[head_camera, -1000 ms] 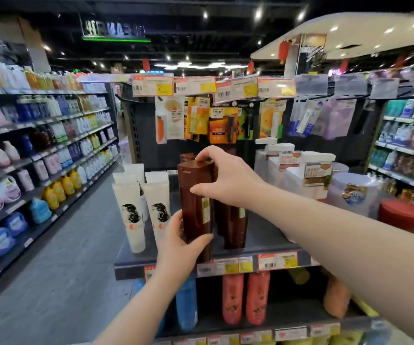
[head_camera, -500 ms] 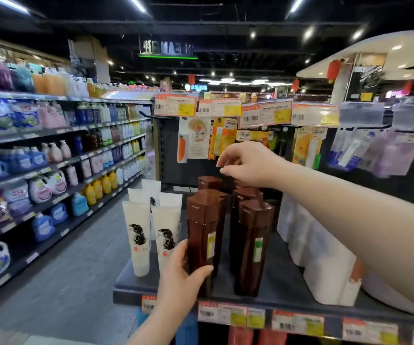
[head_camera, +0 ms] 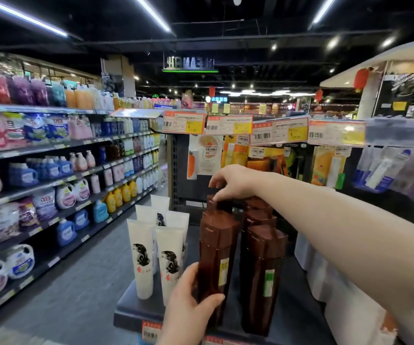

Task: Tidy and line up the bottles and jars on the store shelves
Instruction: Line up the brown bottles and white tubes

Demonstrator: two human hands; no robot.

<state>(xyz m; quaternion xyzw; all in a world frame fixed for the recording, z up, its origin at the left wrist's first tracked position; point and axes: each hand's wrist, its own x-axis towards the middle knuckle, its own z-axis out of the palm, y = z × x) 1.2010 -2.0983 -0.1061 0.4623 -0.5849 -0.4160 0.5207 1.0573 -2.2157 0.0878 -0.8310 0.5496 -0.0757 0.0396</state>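
While in hands (head_camera: 188,307), brown bottles (head_camera: 216,255) upright.

The left dark-brown plastic bottle (head_camera: 216,245) carries a yellow label; the right dark-brown plastic bottle (head_camera: 263,252), a green one. The white plastic tubes (head_camera: 141,265) show a printed black hair motif.
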